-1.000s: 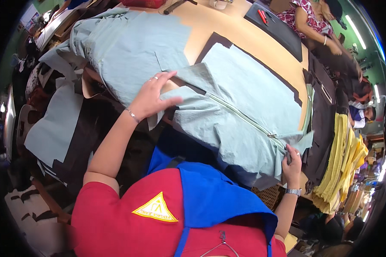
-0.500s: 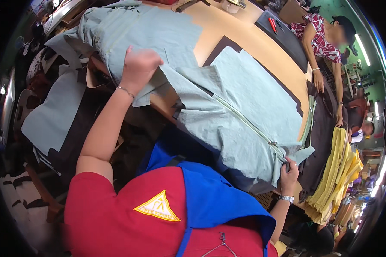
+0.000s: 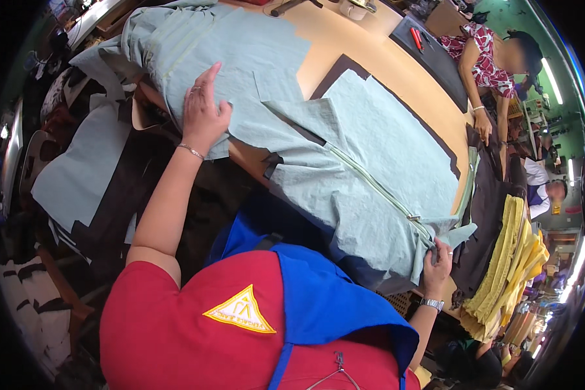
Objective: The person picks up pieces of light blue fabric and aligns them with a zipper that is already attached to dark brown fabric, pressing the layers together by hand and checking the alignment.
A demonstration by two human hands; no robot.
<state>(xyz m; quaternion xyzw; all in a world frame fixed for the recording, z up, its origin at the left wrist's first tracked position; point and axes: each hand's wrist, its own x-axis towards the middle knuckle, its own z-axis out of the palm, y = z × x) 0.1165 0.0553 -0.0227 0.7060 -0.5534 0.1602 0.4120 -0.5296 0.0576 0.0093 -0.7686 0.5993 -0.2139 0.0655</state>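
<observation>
A pale grey-green fabric piece (image 3: 344, 201) with a long zipper (image 3: 370, 183) lies across the table in front of me. The zipper runs slantwise down to the right, its slider near the lower end. My right hand (image 3: 437, 265) pinches the fabric at that lower right end, by the zipper's tail. With fingers stretched out, my left hand (image 3: 205, 112) rests on or just above more grey-green fabric (image 3: 234, 45) heaped at the upper left; whether it touches cannot be told. A dark-edged fabric panel (image 3: 387, 120) lies flat beyond the zipper.
Yellow fabric strips (image 3: 500, 273) are piled at the right, beside dark cloth (image 3: 478, 227). Across the table another person (image 3: 484, 58) handles dark cloth. A black mat (image 3: 429, 58) bears a red tool (image 3: 416, 40). Cut pieces (image 3: 78, 169) hang at my left.
My left hand has let go of the fabric's upper left corner and spread its fingers; that corner now lies lower. My right hand keeps its place on the fabric.
</observation>
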